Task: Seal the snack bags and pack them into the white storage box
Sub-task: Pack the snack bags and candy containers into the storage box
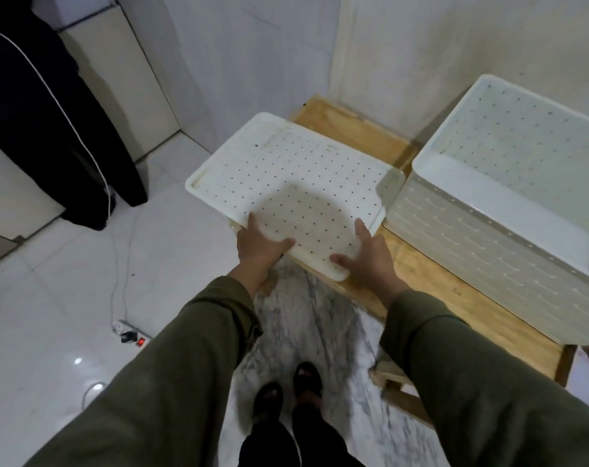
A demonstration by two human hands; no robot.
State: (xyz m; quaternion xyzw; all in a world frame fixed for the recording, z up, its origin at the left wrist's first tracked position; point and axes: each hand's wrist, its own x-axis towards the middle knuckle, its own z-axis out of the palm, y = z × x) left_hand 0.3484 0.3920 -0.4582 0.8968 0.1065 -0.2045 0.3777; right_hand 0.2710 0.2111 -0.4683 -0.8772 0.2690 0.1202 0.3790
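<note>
A flat white lid (286, 170) dotted with small holes lies across the left end of a wooden table (431, 281), jutting out past its left edge. My left hand (257, 246) grips the lid's near left edge, thumb on top. My right hand (367, 256) holds the near right corner, with the fingers spread on top. To the right stands the white storage box (481, 237), open, perforated, with nothing visible inside it. No snack bags are in view.
A pale wall corner rises right behind the table. The floor is glossy white tile with a marbled strip under my feet (286, 389). A power strip (131, 333) and its white cable lie on the floor at left. Dark cloth (50, 112) hangs at the far left.
</note>
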